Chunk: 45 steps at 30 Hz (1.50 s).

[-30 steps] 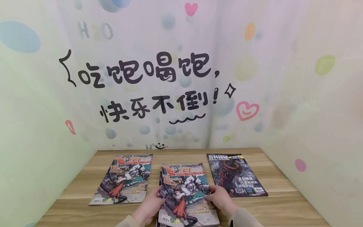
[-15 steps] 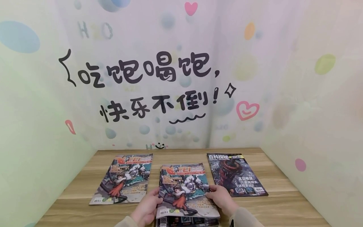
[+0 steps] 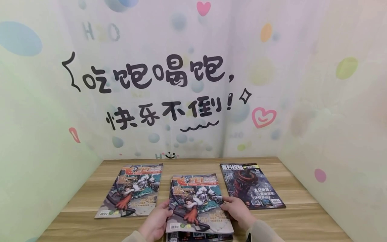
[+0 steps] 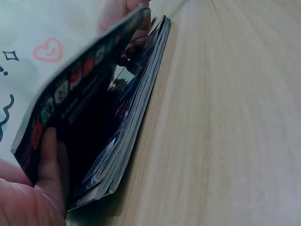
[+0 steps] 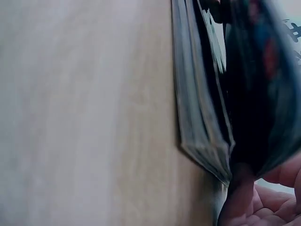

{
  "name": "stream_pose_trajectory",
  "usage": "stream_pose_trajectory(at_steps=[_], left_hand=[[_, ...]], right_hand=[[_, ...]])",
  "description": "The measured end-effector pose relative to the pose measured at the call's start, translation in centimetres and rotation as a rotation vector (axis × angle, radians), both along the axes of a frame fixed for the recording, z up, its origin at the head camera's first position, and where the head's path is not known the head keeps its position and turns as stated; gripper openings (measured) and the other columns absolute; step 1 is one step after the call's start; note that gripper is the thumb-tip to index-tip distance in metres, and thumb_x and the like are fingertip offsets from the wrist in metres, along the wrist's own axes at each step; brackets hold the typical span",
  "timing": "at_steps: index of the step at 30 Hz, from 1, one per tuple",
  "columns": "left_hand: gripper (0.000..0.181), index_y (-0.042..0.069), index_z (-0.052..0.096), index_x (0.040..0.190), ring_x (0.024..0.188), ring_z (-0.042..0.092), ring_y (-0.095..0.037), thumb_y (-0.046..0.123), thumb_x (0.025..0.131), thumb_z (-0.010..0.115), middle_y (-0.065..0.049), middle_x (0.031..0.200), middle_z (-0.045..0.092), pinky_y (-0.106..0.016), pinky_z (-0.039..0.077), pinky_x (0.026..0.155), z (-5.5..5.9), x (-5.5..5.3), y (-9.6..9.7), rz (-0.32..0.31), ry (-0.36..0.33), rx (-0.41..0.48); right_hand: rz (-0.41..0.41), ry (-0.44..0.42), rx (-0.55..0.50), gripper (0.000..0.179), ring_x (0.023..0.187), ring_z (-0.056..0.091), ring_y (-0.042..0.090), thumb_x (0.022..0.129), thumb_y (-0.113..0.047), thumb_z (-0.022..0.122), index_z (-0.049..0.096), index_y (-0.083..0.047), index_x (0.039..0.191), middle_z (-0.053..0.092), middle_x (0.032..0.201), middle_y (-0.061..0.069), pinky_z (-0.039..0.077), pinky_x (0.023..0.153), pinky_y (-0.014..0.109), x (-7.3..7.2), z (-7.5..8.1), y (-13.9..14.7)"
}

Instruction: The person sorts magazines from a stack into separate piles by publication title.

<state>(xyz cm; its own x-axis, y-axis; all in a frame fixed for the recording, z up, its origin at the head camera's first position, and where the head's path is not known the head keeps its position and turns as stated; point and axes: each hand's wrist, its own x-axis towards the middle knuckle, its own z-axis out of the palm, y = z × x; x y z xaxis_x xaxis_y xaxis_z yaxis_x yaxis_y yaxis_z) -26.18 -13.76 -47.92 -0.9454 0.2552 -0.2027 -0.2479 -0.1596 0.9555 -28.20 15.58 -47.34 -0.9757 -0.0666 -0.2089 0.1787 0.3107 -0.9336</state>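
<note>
Between my two hands, a magazine (image 3: pixel 196 205) with an orange title and a comic-style figure in red is held by its side edges. My left hand (image 3: pixel 156 220) grips the left edge; in the left wrist view its fingers (image 4: pixel 51 153) press against the dark back cover. The right hand (image 3: pixel 239 211) pinches the right edge, with a finger (image 5: pixel 240 193) under it in the right wrist view. Beneath lies a stack of magazines (image 4: pixel 136 136), its dark top cover partly showing at the near side. The held magazine is tilted up off this stack, leaving a gap.
A matching comic-cover magazine (image 3: pixel 131 191) lies on the wooden table (image 3: pixel 72 201) to the left. To the right lies a dark magazine (image 3: pixel 252 186) with a red tower on its cover. Printed curtains (image 3: pixel 169 141) enclose the table's back and sides.
The held magazine's near edge has risen and shifted away, uncovering a strip of the dark magazine below. During the last half second, hands and magazine have barely moved.
</note>
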Motion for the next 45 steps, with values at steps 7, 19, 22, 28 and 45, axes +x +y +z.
stream_pose_trajectory(at_steps=[7,19,22,28,45], left_hand=[[0.066,-0.010,0.004,0.149,0.105,0.061,-0.032,0.005,0.097,0.042,-0.038,0.145,0.024,-0.045,0.054,0.081,0.6,0.3,-0.3,-0.032,0.005,-0.132],[0.069,-0.011,0.007,0.148,0.084,0.063,-0.019,-0.007,0.090,0.045,-0.020,0.115,0.051,-0.038,0.057,0.070,0.6,0.2,-1.3,-0.090,0.065,-0.177],[0.069,-0.010,0.006,0.148,0.084,0.062,-0.019,-0.007,0.091,0.045,-0.019,0.117,0.051,-0.037,0.056,0.070,0.3,0.1,-1.5,-0.083,0.062,-0.164],[0.070,-0.008,0.008,0.150,0.084,0.061,-0.019,-0.006,0.091,0.046,-0.019,0.117,0.048,-0.034,0.055,0.068,0.5,0.2,-1.7,-0.070,0.081,-0.139],[0.070,-0.007,0.013,0.150,0.079,0.061,-0.018,-0.006,0.089,0.047,-0.016,0.114,0.046,-0.031,0.053,0.066,1.8,0.3,-5.7,-0.044,0.088,-0.157]], right_hand=[[0.030,0.021,-0.081,0.060,0.048,0.039,0.009,0.081,0.002,0.057,0.041,0.013,0.138,0.052,0.064,-0.002,0.037,0.047,0.023,0.3,0.0,0.0],[0.117,-0.014,-0.149,0.068,0.056,0.052,0.011,0.081,0.005,0.058,0.030,0.014,0.142,0.057,0.076,0.003,0.047,0.050,0.024,0.3,0.2,0.7],[0.122,0.008,-0.178,0.068,0.059,0.050,0.012,0.083,0.006,0.058,0.027,0.013,0.144,0.051,0.081,0.004,0.045,0.051,0.025,0.4,0.2,0.7],[0.116,0.046,-0.222,0.069,0.060,0.043,0.011,0.085,0.008,0.058,0.024,0.014,0.145,0.044,0.084,0.002,0.041,0.051,0.024,0.6,0.4,0.7],[0.109,0.057,-0.256,0.067,0.059,0.038,0.011,0.086,0.008,0.057,0.027,0.010,0.146,0.044,0.084,0.001,0.035,0.050,0.023,0.6,1.2,-3.3]])
